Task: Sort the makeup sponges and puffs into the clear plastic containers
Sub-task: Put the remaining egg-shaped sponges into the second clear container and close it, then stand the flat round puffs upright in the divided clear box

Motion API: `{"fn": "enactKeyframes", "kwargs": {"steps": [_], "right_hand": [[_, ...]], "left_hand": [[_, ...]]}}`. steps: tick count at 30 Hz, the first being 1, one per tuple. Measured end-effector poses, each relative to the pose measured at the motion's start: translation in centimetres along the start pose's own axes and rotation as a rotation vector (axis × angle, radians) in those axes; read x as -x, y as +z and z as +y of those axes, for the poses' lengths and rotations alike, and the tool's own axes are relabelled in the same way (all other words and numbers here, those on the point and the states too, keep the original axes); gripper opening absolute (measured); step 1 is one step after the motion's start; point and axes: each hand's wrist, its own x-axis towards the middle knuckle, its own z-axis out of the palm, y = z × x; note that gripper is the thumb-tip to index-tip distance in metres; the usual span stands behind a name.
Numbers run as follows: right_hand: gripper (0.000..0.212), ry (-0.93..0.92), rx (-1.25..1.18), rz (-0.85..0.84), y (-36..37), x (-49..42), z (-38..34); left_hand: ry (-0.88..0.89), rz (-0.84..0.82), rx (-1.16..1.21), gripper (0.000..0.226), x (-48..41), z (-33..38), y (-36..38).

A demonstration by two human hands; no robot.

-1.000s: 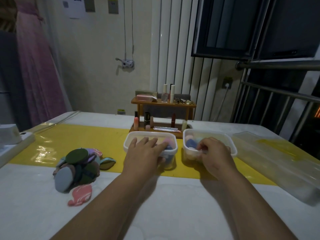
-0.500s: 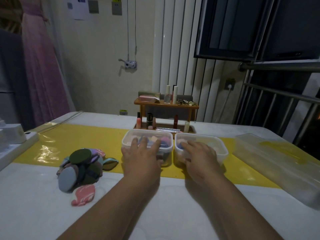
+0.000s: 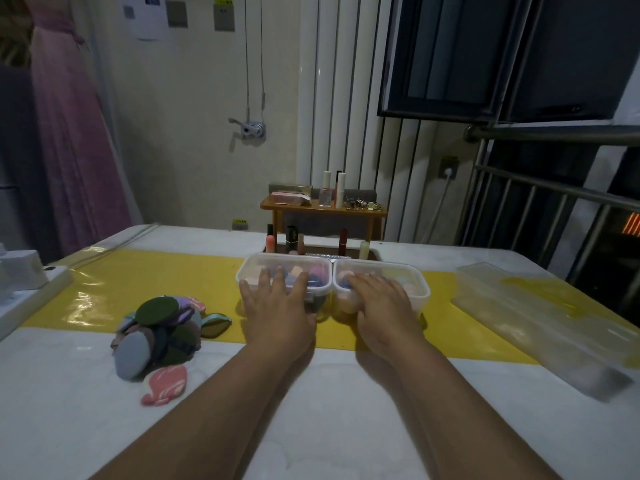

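Observation:
Two clear plastic containers stand side by side on the yellow mat, touching. The left container (image 3: 249, 268) holds several pink, peach and blue sponges. The right container (image 3: 417, 275) holds peach and blue ones. My left hand (image 3: 277, 306) lies flat on the near rim of the left container, fingers straight and spread. My right hand (image 3: 381, 303) rests the same way on the near rim of the right container. A pile of flat puffs (image 3: 159, 327) in green, grey, purple and blue lies to the left, with a pink puff (image 3: 166, 384) at its near edge.
A long clear lid or tray (image 3: 540, 317) lies at the right. A small wooden shelf (image 3: 325, 211) with cosmetics stands behind the containers, lipsticks below it. A white box (image 3: 20, 271) sits on a white tray at the far left. The white table (image 3: 346, 410) runs beneath my forearms.
The two containers have slid together until they touch. My right hand came out of the right container and now lies flat on its rim; both hands drew back a little.

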Motion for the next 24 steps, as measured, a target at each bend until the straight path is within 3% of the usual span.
{"fn": "enactKeyframes", "kwargs": {"steps": [4, 10, 24], "right_hand": [[0.052, 0.086, -0.094, 0.045, -1.2, 0.6, 0.7], [0.048, 0.201, 0.008, 0.106, -4.0, 1.4, 3.1], [0.058, 0.469, 0.197, 0.095, -10.4, 6.4, 14.0]], "left_hand": [[0.115, 0.047, 0.068, 0.067, 0.3, 0.9, -0.1], [0.335, 0.001, 0.162, 0.072, -1.1, 4.0, -0.9], [0.623, -0.128, 0.212, 0.080, -2.8, 19.3, -0.2]]}}
